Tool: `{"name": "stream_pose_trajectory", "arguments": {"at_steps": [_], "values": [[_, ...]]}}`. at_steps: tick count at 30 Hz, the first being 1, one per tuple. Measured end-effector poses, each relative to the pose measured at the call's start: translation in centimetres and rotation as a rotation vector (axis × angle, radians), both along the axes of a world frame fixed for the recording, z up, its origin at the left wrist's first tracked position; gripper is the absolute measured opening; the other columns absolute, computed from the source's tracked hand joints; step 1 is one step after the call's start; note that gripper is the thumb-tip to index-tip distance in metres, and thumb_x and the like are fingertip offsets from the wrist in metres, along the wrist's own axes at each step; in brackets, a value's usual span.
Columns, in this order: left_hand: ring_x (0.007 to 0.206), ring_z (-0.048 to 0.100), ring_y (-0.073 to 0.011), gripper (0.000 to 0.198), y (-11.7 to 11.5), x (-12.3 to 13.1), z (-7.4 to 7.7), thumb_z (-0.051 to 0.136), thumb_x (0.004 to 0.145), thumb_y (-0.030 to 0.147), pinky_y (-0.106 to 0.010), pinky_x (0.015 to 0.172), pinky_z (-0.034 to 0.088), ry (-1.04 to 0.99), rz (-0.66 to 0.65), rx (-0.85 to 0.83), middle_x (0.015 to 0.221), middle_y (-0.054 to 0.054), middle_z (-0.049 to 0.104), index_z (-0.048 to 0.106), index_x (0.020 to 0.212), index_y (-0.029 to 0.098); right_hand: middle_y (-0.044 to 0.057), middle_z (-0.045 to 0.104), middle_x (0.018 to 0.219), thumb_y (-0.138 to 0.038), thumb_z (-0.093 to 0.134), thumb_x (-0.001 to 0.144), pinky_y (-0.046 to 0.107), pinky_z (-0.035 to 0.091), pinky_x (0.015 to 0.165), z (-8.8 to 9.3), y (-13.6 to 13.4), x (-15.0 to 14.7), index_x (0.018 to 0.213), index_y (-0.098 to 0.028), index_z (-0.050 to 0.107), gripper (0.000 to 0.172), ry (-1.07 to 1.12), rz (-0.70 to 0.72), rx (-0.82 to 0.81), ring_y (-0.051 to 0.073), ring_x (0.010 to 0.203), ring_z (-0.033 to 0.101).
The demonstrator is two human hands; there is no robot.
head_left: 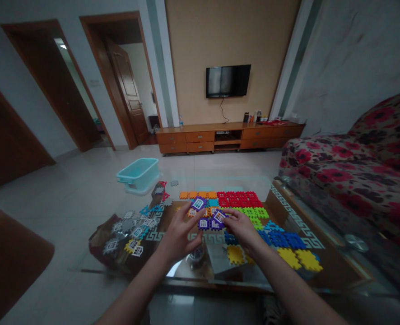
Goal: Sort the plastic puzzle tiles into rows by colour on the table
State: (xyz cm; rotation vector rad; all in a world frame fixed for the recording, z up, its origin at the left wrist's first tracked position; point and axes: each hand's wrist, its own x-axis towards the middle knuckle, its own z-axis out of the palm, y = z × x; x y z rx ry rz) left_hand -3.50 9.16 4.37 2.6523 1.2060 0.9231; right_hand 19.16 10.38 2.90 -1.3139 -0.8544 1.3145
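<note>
My left hand (181, 230) is closed on a purple puzzle tile (199, 204) with a white window insert, pinched at its edge above the glass table. In my right hand (242, 229) is another purple tile (219, 217), also with a white window, held between thumb and fingers. Just below and between them, a further purple tile (203, 224) lies on the table. Orange tiles (193, 195), red tiles (239, 198) and green tiles (261, 212) form rows beyond my hands. Blue tiles (281, 239) and yellow tiles (289, 257) lie to the right and nearer me.
Loose grey and white pieces (128, 223) are heaped at the left end of the glass table (183, 271). A turquoise basin (139, 176) stands on the floor behind. A flowered sofa (365, 153) is on the right; a wooden TV cabinet (200, 137) lines the far wall.
</note>
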Motion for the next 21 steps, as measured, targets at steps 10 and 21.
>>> {"name": "stream_pose_trajectory", "arguments": {"at_steps": [10,21], "values": [[0.14,0.029,-0.0331,0.077,-0.9,1.0,-0.9,0.065,0.079,0.015,-0.053,0.108,0.038,0.129,-0.269,0.034,0.159,-0.008,0.014,0.036,0.146,0.039,0.005,0.074,0.084,-0.024,0.074,0.065,0.028,0.044,0.062,1.0,0.1,1.0,0.09,-0.021,0.076,0.025,0.18,0.102,0.031,0.016,0.071,0.061],[0.139,0.031,-0.0337,0.074,-1.0,1.1,-1.2,0.065,0.077,0.015,-0.052,0.105,0.042,0.124,-0.314,-0.072,0.158,-0.009,0.016,0.041,0.143,0.038,0.008,0.075,0.1,-0.033,0.076,0.07,0.033,0.049,0.076,0.7,-0.2,0.4,0.089,-0.022,0.077,0.022,0.27,0.21,0.052,0.022,0.09,0.065]]}}
